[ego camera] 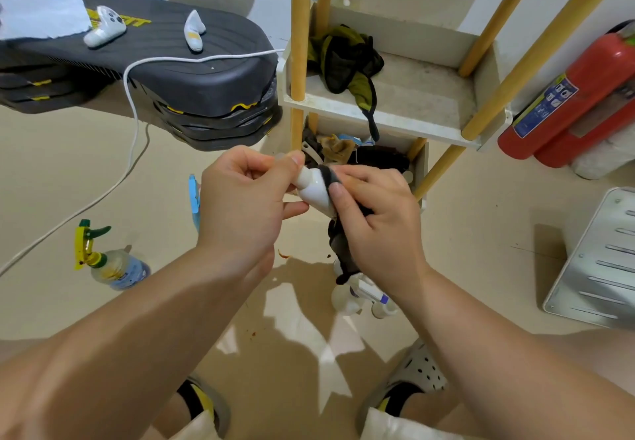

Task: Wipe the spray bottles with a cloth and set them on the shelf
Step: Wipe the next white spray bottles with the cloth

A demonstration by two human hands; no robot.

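My left hand pinches the top end of a small white spray bottle held tilted in front of the shelf. My right hand wraps a black cloth around the bottle's body, and the cloth's tail hangs down. A clear spray bottle with a yellow and green trigger lies on the floor at the left. Two or three small white bottles stand on the floor under my right wrist. The white shelf with wooden posts stands just behind my hands.
A green and black rag lies on the shelf's upper tier, and clutter fills the tier below. Stacked black step platforms with two white controllers and a white cable sit at the left. Red fire extinguishers and a metal plate are at the right.
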